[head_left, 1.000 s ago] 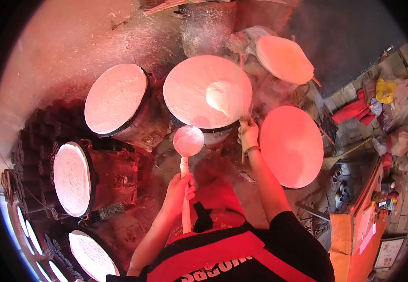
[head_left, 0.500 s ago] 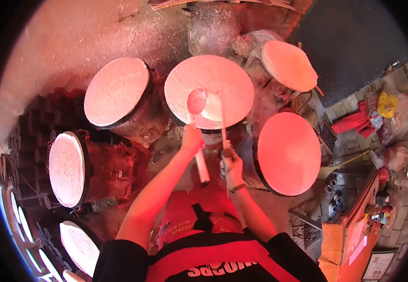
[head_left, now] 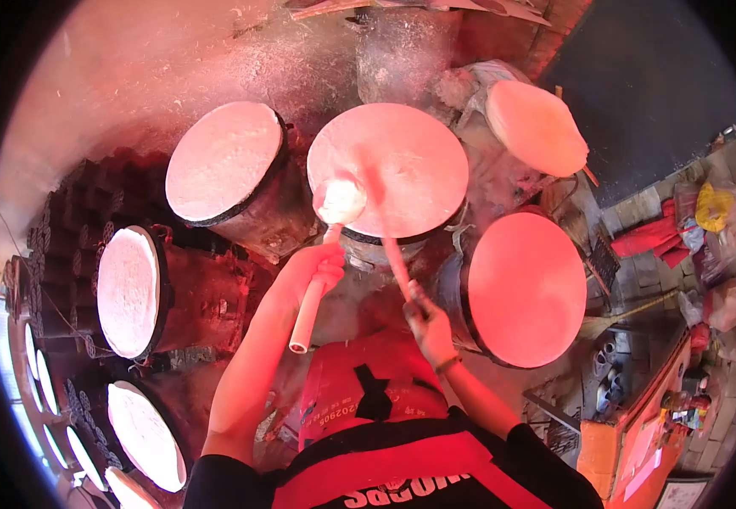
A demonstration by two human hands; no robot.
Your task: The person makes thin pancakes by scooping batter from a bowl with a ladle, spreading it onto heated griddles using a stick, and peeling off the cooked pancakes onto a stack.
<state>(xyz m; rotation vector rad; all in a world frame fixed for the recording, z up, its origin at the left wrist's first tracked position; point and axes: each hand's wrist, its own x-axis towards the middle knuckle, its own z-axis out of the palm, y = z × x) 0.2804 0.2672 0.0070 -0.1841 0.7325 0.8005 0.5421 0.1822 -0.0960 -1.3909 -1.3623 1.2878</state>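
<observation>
Pale wood or plastic, I cannot tell which, makes the handle of the ladle (head_left: 308, 310) in the left hand (head_left: 324, 266). That hand is closed, fingers wrapped around the handle partway along, its open end pointing down toward the apron (head_left: 372, 390). The ladle's bowl glares white over the near left rim of the middle griddle (head_left: 419, 161); whether it touches, and what it holds, cannot be told. The right hand (head_left: 427, 327) is mostly closed on a stick (head_left: 395, 259), which slants up and left over the same griddle, its far end blurred. A band (head_left: 447, 366) circles the right wrist.

A pale layer covers the middle griddle. Just right of it, nearer the person, is the right griddle (head_left: 527, 288), smooth and pinkish. The left griddle (head_left: 225, 161) sits on a dark drum (head_left: 270, 216), with two more pale rounds below it at far left, near stacked dark perforated cylinders (head_left: 54, 280). Beyond the right griddle, toward the wall, lie flat rounds (head_left: 537, 127). Farther right are a broom (head_left: 631, 314), red cloth (head_left: 652, 237), a yellow bag (head_left: 714, 207) and an orange box (head_left: 598, 454).
</observation>
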